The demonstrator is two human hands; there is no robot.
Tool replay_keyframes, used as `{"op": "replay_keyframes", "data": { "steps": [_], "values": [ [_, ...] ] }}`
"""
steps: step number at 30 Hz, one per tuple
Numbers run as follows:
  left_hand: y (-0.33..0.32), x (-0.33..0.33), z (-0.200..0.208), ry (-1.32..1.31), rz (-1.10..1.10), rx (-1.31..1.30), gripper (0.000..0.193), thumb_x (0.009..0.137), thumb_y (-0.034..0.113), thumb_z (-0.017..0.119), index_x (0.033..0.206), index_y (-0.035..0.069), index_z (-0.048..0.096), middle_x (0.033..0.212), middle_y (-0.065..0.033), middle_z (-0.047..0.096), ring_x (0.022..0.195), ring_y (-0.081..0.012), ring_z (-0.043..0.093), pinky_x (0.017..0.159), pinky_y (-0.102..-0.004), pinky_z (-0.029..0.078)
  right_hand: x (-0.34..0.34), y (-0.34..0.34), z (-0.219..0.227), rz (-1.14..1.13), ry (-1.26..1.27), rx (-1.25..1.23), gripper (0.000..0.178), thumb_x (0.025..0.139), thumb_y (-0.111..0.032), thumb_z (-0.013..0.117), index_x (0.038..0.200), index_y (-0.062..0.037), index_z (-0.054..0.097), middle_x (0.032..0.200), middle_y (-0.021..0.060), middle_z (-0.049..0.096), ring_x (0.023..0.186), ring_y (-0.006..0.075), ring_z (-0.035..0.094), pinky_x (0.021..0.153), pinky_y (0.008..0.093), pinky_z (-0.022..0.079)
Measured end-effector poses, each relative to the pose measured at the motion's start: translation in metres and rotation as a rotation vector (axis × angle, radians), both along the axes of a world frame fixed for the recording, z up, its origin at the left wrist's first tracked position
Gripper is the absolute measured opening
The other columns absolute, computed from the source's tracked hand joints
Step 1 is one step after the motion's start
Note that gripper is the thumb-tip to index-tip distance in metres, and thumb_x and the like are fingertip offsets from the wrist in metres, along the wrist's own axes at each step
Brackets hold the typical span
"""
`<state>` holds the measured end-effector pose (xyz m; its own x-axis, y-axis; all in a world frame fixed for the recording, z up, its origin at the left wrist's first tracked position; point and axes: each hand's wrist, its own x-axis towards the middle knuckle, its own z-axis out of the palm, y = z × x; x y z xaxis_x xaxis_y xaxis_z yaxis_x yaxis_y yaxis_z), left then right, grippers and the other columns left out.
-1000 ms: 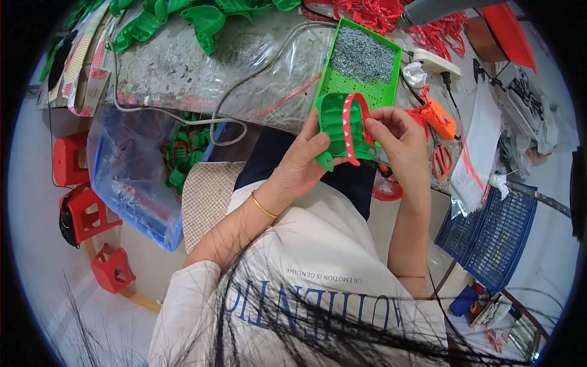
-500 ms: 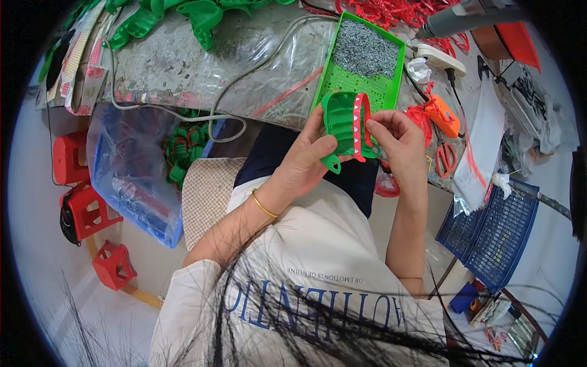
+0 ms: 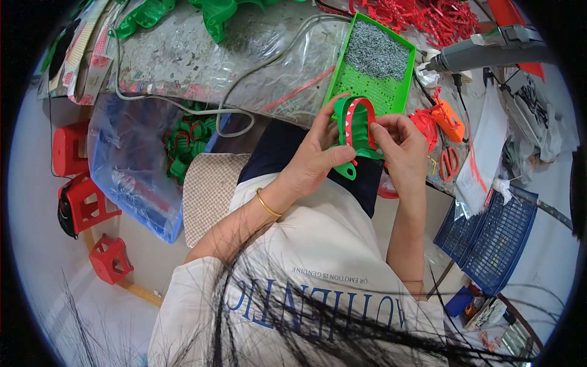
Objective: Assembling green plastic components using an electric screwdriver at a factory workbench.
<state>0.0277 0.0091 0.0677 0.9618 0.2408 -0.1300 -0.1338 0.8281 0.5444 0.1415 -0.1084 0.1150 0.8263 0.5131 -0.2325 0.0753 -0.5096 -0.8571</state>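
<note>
My left hand (image 3: 319,148) holds a green plastic shell (image 3: 364,136), ribbed, with a small holed tab hanging at its lower end. A red strip (image 3: 349,124) with white triangular teeth arches across the shell. At its right side, my right hand (image 3: 400,142) pinches the red strip's edge between thumb and fingers. The left thumb presses near the strip's lower end. Both hands are closed on the assembly in front of my lap, just short of the table edge. Whether the strip is fixed to the shell I cannot tell.
Behind my hands lies a green tray (image 3: 361,92) with small silvery metal pieces (image 3: 377,50). A grey powered screwdriver (image 3: 483,56) hangs at the upper right. Red scissors (image 3: 449,163) and an orange tool (image 3: 450,122) lie right. Left stands a blue crate (image 3: 156,217) of green parts.
The shell has turned in my hands, so the toothed strip now shows as an arch toward the left hand. The left fingers have shifted up behind it. The whole view has moved slightly.
</note>
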Motion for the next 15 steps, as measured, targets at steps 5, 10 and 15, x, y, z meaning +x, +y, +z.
{"op": "replay_keyframes", "data": {
  "steps": [5,10,15],
  "values": [
    [-0.001,0.000,0.000,0.027,0.019,0.053,0.092,0.073,0.015,0.079,0.146,0.016,0.022,0.132,-0.0078,0.042,0.119,-0.0180,0.044,0.089,-0.0293,0.047,-0.002,0.002,-0.004,-0.010,0.021,-0.016,0.013,0.086,-0.008,0.065,0.095,0.0000,0.061,0.081,0.0008,0.063,0.068,0.0049,0.056,0.063,0.0191,0.045],
    [0.000,0.002,-0.009,0.012,0.023,0.028,0.082,0.078,0.014,0.071,0.145,0.016,0.024,0.134,-0.0077,0.042,0.121,-0.0190,0.044,0.093,-0.0363,0.047,0.001,0.002,-0.006,0.004,0.033,0.020,0.011,0.086,-0.008,0.066,0.093,-0.0010,0.061,0.080,-0.0003,0.062,0.068,0.0043,0.055,0.061,0.0186,0.044],
    [0.007,-0.010,-0.008,-0.047,-0.172,-0.329,0.071,0.084,0.026,0.062,0.144,0.014,0.026,0.134,-0.0112,0.045,0.120,-0.0276,0.050,0.097,-0.0485,0.045,0.005,-0.002,0.008,0.057,0.338,0.245,0.023,0.081,-0.003,0.067,0.100,-0.0047,0.054,0.080,-0.0028,0.053,0.069,0.0039,0.053,0.058,0.0181,0.042]
  ]
}}
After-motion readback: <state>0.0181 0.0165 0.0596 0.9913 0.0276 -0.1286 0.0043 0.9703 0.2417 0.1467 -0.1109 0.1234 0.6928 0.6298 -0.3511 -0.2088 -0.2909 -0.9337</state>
